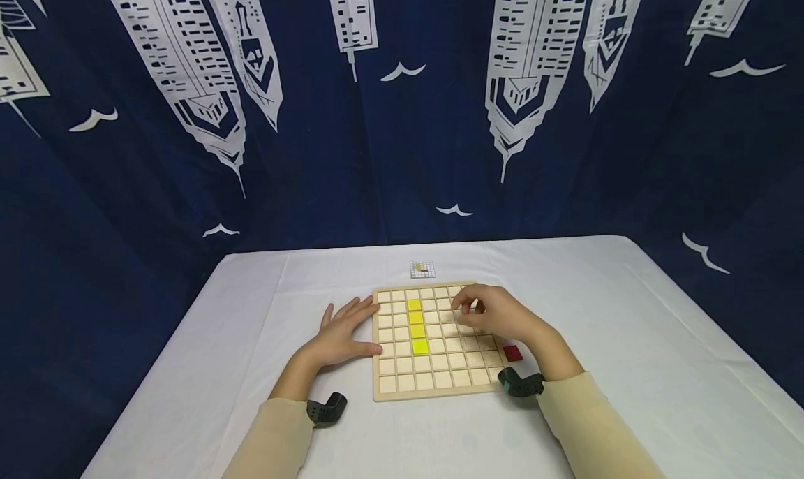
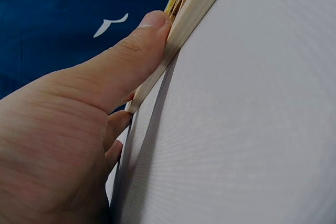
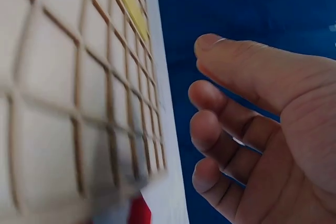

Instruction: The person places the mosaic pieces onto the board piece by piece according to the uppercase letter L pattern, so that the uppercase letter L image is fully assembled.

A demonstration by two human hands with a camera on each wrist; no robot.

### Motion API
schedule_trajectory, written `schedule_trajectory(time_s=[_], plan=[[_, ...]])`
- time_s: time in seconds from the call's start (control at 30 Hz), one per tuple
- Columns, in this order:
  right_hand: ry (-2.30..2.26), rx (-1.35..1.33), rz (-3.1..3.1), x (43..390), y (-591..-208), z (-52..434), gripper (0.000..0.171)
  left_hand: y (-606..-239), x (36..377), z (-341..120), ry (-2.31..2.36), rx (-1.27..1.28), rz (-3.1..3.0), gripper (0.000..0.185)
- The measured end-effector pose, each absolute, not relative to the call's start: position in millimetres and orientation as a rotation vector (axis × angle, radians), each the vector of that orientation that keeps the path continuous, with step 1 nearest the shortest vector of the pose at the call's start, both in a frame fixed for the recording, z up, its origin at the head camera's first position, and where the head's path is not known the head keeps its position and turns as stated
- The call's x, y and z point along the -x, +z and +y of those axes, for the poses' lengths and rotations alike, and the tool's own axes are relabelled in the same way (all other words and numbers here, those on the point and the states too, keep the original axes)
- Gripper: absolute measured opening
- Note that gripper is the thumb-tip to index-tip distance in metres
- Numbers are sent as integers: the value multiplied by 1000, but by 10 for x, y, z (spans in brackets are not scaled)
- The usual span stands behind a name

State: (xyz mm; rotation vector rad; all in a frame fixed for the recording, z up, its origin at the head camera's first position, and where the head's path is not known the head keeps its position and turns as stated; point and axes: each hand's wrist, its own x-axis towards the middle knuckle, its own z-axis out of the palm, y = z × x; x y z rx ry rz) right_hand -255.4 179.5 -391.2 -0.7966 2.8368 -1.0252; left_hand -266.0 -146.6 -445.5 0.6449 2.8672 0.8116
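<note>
From my feed the worktop (image 1: 628,339) has a white cloth over it. Sitting on it is a wooden grid board (image 1: 433,380), a red block (image 1: 512,353) just off its right edge, and a small card (image 1: 423,269) near the far side.

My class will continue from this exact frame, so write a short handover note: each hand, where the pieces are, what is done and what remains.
Left hand: flat on the white tablecloth, fingers straight, pressed against the left edge of the wooden grid board.
Right hand: over the board's upper right cells, fingers loosely curled, holding nothing by the right wrist view.
Done: four yellow tiles fill one column of cells.
Left: a red tile lies on the cloth off the board's right edge, not yet placed. A small card lies beyond the board.
</note>
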Motion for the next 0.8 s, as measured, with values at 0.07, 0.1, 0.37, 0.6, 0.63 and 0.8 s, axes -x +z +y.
schedule_trajectory(time_s=[0.07, 0.1, 0.37, 0.6, 0.63, 0.8], plan=[[-1041, 740, 2841, 2580, -3896, 1911, 19, -4450, 2661, -1464, 817, -644, 2866, 87], [-1042, 709, 2844, 2591, -3892, 1970, 20, -4448, 2661, -1464, 817, -643, 2866, 87], [-971, 433, 2890, 2655, -3937, 2386, 28, -4462, 2667, -1462, 814, -634, 2869, 88], [-902, 416, 2932, 2674, -4028, 2568, 32, -4472, 2682, -1469, 803, -643, 2874, 88], [-897, 414, 2930, 2677, -4040, 2587, 33, -4472, 2684, -1469, 803, -644, 2875, 88], [-877, 402, 2891, 2702, -4112, 2656, 35, -4470, 2683, -1467, 796, -641, 2875, 88]])
